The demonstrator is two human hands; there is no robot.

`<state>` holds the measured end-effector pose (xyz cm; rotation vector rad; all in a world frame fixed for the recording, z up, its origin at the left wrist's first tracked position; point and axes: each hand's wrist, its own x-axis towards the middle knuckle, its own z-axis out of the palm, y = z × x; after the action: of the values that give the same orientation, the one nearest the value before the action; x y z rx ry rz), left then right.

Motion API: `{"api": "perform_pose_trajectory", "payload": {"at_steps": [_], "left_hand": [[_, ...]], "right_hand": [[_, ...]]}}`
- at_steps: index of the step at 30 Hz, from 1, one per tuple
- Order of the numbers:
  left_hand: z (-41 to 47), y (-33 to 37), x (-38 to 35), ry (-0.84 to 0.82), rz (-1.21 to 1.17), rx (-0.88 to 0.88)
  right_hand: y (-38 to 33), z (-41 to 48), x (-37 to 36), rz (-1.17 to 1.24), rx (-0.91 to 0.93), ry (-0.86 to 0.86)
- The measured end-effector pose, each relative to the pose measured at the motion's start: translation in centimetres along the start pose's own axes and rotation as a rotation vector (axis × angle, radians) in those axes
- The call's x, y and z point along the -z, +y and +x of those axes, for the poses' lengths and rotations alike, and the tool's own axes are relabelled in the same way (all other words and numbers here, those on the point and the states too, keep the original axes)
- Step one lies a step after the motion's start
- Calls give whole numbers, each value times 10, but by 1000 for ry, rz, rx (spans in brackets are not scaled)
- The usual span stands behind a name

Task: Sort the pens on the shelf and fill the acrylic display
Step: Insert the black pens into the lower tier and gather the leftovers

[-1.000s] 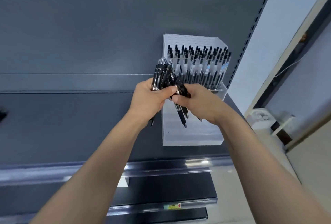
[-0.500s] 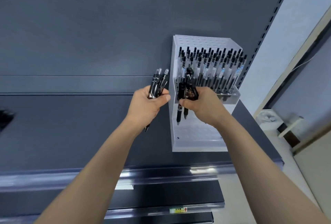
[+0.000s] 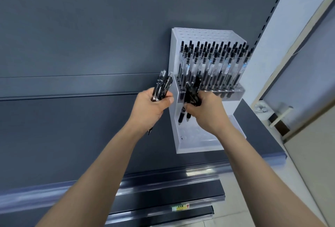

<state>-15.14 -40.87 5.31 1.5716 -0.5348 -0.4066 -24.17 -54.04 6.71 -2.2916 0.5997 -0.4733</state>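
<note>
A clear acrylic display point(image 3: 197, 145) stands on the dark shelf point(image 3: 76, 136) at the right. Its upper tier holds several clear-barrelled pens point(image 3: 213, 63) with black caps, upright in rows. The lower perforated tier shows no pens. My left hand point(image 3: 154, 107) is shut on a bundle of black pens point(image 3: 162, 87), just left of the display's side wall. My right hand point(image 3: 204, 110) is shut on a few black pens point(image 3: 192, 92), held upright in front of the display's left part, tips pointing down over the lower tier.
The grey back panel point(image 3: 108, 27) rises behind the shelf. A lower shelf with a price-tag rail point(image 3: 181, 208) lies below. To the right are a pale wall point(image 3: 290, 18), a slotted upright point(image 3: 272, 12) and a doorway with a white object on the floor point(image 3: 275, 112).
My hands have come apart, each keeping part of the pen bundle. The right hand carried its pens in front of the display's left side; the view shifted so the display sits farther right.
</note>
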Motion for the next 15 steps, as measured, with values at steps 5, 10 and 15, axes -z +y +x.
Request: {"api": "perform_pose_trajectory", "payload": {"at_steps": [5,10,15], "left_hand": [[0,-3,0,-21,-13,15],[-1,-3,4,-25,-18,21],[-2,-4,4,-41,-8,14]], "right_hand": [[1,-3,-14,-49,-19,-35],[-1,-1,-15,-109,-43,-59],[-2,0,-1,-29,-57,-49]]}}
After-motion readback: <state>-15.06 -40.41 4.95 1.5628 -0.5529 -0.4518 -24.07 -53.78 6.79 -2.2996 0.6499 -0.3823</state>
